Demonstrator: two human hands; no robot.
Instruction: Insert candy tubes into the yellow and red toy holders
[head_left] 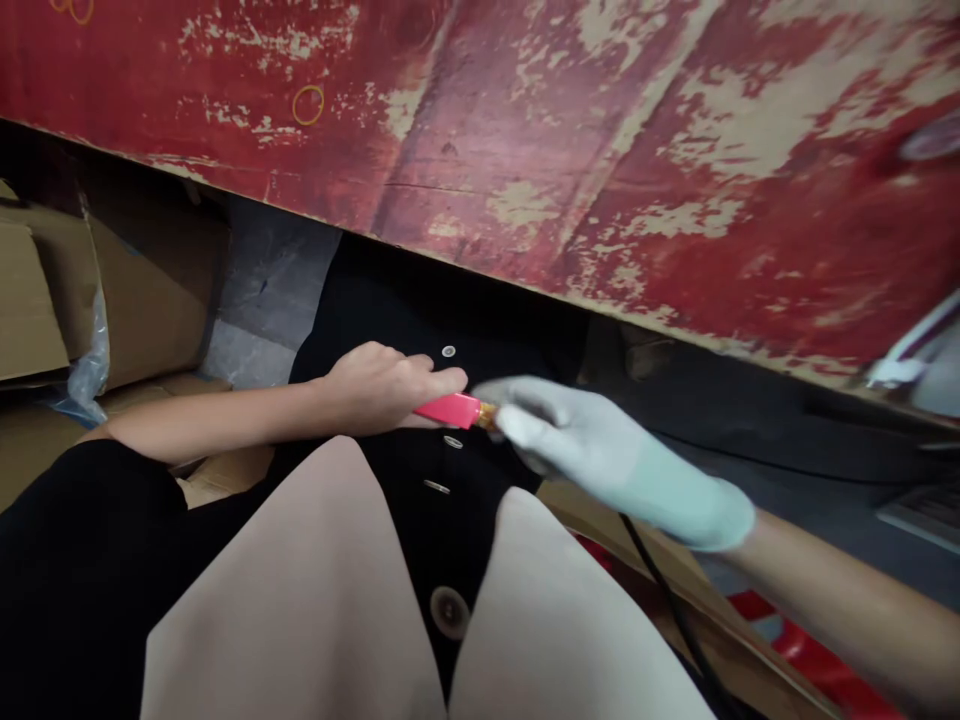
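My left hand (pixel 379 388) is bare and closed around a bright pink-red, flat, narrow piece (pixel 456 410), which sticks out to the right past my thumb. At its right end is a small golden part (pixel 487 416), blurred, whose kind I cannot make out. My right hand (pixel 559 425) wears a white glove with a pale green cuff, and its fingers and thumb are pinched on that golden part. Both hands meet above my lap, over dark clothing with buttons. The rest of the pink-red piece is hidden in my left palm.
A worn red tabletop (pixel 480 130) with peeling paint spans the top, its edge just beyond my hands. A yellow rubber band (pixel 308 104) lies on it. Cardboard boxes (pixel 150 270) stand at the left. A black cable (pixel 667 590) runs at lower right.
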